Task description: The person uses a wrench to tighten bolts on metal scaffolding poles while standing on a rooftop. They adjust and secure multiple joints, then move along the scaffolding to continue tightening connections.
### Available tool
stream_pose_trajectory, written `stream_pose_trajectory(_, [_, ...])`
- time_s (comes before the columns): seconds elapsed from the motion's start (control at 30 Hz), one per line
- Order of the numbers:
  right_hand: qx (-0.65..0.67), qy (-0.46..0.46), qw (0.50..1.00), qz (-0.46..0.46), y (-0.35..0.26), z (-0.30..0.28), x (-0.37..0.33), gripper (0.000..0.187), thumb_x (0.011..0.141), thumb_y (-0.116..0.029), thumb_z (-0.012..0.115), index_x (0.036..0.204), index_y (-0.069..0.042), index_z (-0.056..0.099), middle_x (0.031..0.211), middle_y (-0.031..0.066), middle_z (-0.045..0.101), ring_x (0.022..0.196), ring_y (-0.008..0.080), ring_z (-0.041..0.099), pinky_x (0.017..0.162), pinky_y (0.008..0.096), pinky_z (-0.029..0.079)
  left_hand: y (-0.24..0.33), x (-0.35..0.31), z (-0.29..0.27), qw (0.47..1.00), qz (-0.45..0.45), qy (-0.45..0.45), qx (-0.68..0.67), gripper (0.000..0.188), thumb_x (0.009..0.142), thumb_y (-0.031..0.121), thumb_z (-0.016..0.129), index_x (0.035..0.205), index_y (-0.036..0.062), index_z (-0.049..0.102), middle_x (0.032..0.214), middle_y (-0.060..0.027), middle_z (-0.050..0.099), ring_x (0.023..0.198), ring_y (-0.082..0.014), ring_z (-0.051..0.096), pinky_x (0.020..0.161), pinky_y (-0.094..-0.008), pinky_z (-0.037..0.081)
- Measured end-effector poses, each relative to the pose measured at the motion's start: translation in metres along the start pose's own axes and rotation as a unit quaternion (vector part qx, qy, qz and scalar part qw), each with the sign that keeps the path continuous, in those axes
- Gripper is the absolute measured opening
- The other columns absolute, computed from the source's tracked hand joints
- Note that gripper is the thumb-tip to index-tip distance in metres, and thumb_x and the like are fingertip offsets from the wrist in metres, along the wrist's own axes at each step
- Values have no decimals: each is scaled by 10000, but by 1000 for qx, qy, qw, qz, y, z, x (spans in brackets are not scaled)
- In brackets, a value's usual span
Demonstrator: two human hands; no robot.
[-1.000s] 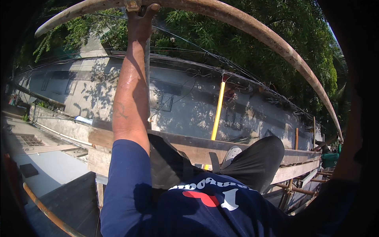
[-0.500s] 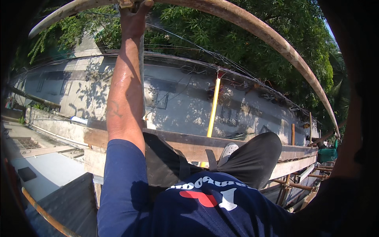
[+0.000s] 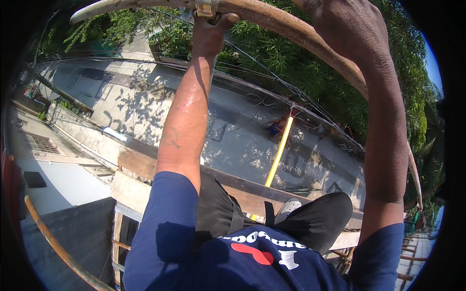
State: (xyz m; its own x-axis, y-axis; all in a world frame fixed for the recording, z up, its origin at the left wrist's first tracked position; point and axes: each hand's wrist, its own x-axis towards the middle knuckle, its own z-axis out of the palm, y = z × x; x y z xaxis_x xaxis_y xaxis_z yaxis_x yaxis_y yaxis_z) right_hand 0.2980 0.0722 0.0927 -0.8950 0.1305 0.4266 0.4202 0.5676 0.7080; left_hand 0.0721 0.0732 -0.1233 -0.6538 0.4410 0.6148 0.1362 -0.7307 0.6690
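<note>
The left hand [image 3: 209, 34] is at one clamp [image 3: 207, 8] on one rusty pipe [image 3: 276, 23].

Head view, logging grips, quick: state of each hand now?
Left hand: at the clamp, fingers hidden, grip unclear.
Right hand: near curved pipe, fingertips cropped; cannot tell.

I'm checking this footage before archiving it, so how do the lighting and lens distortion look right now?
Head view: hard sun glints on the left forearm, while the right hand is mostly shaded; head view: leafy shadows dapple the pavement; head view: the rusty pipe bows, likely from the fisheye lens, and black fills the corners.
</note>
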Motion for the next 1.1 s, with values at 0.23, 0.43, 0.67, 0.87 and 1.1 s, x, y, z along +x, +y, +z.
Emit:
stream_pose_trajectory(0.23, [161,-49,975,144,-32,19,-29,256,971,-222,560,1048,1,661,823,171,714,779,298,742,725,434,603,-11,2,-9,987,-40,35,152,896,726,543,866,1361,29,498,1175,-124,664,1078,-235,654,945,-370,514])
stream_pose_trajectory(0.43, [325,-233,914,64,7,-6,-2,369,1044,-313,518,1009,36,631,792,178,663,781,281,690,780,466,549,0,1,-7,981,-42,31,187,798,746,535,840,1284,17,560,1132,-112,668,1052,-239,646,928,-382,498])
stream_pose_trajectory(0.67, [609,-346,707,93,35,22,4,350,898,-311,699,1002,19,646,612,34,587,456,77,526,499,254,465,-7,0,-10,982,-61,33,176,1141,612,735,824,1429,37,440,1325,-190,577,1214,-328,590,997,-451,487])
stream_pose_trajectory(0.87, [620,-326,703,126,23,25,-8,300,821,-274,733,933,-28,603,597,-10,537,444,49,480,449,228,416,-16,2,-8,985,-21,50,164,1126,602,750,820,1406,40,478,1326,-198,573,1246,-357,565,1017,-481,474])
stream_pose_trajectory(1.1, [799,-237,523,177,-59,57,-52,209,914,-226,707,865,-85,561,592,-32,496,408,45,445,387,205,343,-11,1,-6,975,-23,49,214,955,672,614,848,1342,19,517,1234,-163,621,1157,-323,602,994,-440,476])
